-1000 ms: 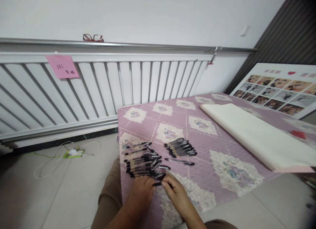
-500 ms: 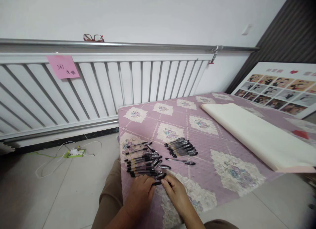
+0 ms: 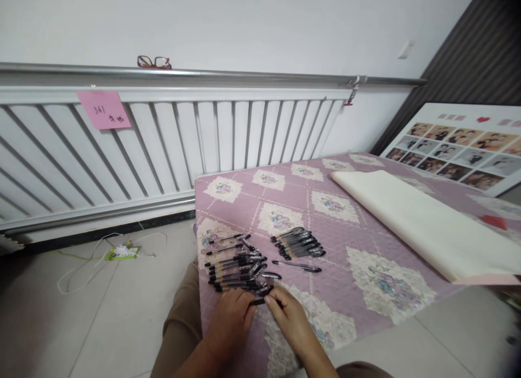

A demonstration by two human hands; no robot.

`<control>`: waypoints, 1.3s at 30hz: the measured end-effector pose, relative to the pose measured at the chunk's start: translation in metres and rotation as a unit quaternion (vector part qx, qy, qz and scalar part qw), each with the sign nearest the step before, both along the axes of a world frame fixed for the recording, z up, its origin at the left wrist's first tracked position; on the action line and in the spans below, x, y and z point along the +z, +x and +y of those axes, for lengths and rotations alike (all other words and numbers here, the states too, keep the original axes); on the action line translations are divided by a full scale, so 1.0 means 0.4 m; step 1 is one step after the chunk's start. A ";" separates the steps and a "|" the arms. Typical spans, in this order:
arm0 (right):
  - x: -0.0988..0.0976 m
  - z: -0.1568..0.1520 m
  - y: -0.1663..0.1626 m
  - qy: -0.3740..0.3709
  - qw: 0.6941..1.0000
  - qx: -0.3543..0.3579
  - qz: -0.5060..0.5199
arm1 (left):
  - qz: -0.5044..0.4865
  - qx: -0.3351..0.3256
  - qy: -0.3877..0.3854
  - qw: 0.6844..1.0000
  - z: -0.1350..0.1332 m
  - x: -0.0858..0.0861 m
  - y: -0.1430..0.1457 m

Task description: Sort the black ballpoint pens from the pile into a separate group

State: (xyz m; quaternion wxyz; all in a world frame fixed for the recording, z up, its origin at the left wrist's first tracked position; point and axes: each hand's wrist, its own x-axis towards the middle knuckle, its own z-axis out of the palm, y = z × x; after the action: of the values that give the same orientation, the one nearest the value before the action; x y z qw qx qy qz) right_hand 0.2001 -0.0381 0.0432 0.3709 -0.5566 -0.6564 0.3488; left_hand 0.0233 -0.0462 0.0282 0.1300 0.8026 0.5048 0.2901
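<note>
Both my hands meet at the near edge of a cloth-covered table [image 3: 244, 204], closed on one black pen [image 3: 259, 301]. My left hand [image 3: 233, 315] grips its left part, and the fingers of my right hand [image 3: 287, 313] pinch its right end. Most of that pen is hidden by the fingers. Just beyond my hands lies a loose group of black pens [image 3: 232, 266] with loose pen caps [image 3: 256, 268] at their right. Farther right is a neat stack of capped pens [image 3: 299, 242], with a single capped pen [image 3: 297, 266] in front of it.
A rolled cream sheet [image 3: 415, 220] lies across the table's right side, with a photo board [image 3: 456, 150] behind. A white radiator [image 3: 220, 133] with a pink note [image 3: 105, 110] runs along the wall. Glasses [image 3: 154, 62] rest on the pipe; a power strip [image 3: 122, 253] is on the floor.
</note>
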 end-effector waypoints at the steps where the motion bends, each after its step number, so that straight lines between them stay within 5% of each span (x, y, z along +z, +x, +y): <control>1: -0.001 0.001 0.000 0.008 1.000 0.001 -0.005 | 0.001 -0.002 -0.001 1.000 0.000 0.003 0.000; 11: -0.001 0.001 0.019 -0.060 0.995 0.020 0.078 | -0.006 -0.006 -0.020 1.000 -0.001 0.000 0.002; 19: -0.010 0.005 0.005 0.005 1.000 0.003 -0.004 | -0.016 -0.008 -0.019 1.000 -0.001 -0.002 0.002; 31: -0.013 0.011 0.026 -0.058 0.993 -0.016 0.098 | -0.029 0.010 -0.035 0.999 0.000 0.002 0.001; 39: -0.034 0.010 0.022 -0.072 0.994 -0.018 0.084 | 0.075 -0.015 -0.013 0.997 0.006 -0.017 0.003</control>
State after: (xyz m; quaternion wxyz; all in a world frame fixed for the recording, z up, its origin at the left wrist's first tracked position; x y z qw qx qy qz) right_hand 0.2088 -0.0342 0.0294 0.3899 -0.5621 -0.5865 0.4336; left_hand 0.0244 -0.0437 0.0215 0.1064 0.8280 0.5043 0.2206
